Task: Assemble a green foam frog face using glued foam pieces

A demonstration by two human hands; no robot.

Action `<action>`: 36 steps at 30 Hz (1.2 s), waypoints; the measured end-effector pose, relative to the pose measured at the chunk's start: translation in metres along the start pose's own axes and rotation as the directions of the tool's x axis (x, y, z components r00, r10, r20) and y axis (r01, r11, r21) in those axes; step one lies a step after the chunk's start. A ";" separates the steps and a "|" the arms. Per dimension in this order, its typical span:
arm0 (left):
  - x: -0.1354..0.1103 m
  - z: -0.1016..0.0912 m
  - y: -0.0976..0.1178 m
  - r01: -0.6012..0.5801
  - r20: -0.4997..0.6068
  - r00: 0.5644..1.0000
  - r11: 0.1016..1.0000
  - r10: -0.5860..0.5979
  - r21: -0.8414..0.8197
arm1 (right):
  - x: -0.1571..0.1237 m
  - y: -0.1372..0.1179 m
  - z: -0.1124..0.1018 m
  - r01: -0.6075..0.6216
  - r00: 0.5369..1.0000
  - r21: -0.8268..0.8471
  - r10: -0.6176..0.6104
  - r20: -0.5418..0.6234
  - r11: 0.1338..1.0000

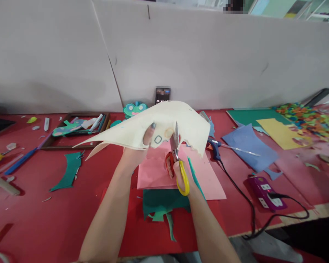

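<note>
Head view, centre: cream felt-like sheet (164, 117) looks part-cut, lower edge ragged; small drawn outlines (158, 139) seemingly left uncut. Left hand (138, 154) thumb-pins it, other fingers hidden; right hand (178, 168) curls fingers through red-and-yellow-handled metal scissors (175, 146).

1 head view, close above the red table (93, 171), forward and down

Left lane: red tabletop (95, 171) lets a hand pass between the dark green scrap (69, 170) and the left arm (115, 201)
Back left: the dark frame (71, 146) stands in the way
Centre: raised cream sheet (142, 126) and scissors (174, 140) bar the way to the partition (203, 62)
Right gap: narrow, between the pink paper (211, 182) and the black cord (253, 219), with the purple power strip (263, 190) beyond
</note>
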State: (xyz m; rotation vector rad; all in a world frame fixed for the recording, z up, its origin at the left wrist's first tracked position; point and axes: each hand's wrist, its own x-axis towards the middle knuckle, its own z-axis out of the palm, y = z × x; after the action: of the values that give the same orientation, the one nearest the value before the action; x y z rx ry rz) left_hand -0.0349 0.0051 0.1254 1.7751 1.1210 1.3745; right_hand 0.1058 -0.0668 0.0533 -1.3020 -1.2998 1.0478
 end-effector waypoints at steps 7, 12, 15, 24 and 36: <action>-0.001 0.001 -0.004 0.008 0.045 0.999 0.999 -0.011 0.051 | -0.001 0.017 -0.004 0.053 0.994 0.070 -0.059 0.093 0.996; -0.002 0.002 -0.004 0.025 0.080 0.996 0.997 -0.031 0.074 | 0.002 0.016 -0.006 0.078 0.991 0.073 -0.085 0.102 0.994; -0.003 0.000 -0.003 0.045 0.137 0.989 0.994 -0.059 0.099 | 0.005 0.015 -0.008 0.096 0.986 0.070 -0.104 0.128 0.993; -0.004 -0.005 0.000 0.065 0.169 0.982 0.994 -0.080 0.093 | 0.006 0.017 -0.010 0.090 0.984 0.017 -0.092 0.156 0.996; 0.001 -0.005 -0.011 0.051 0.165 0.986 0.994 -0.035 -0.094 | 0.002 0.001 -0.008 0.112 0.988 -0.028 -0.108 0.114 0.993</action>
State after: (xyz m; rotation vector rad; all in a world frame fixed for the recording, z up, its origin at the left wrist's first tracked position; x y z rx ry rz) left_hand -0.0426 0.0111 0.1177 1.7477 0.9822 1.2141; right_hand 0.1142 -0.0651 0.0535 -1.1962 -1.4628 1.0371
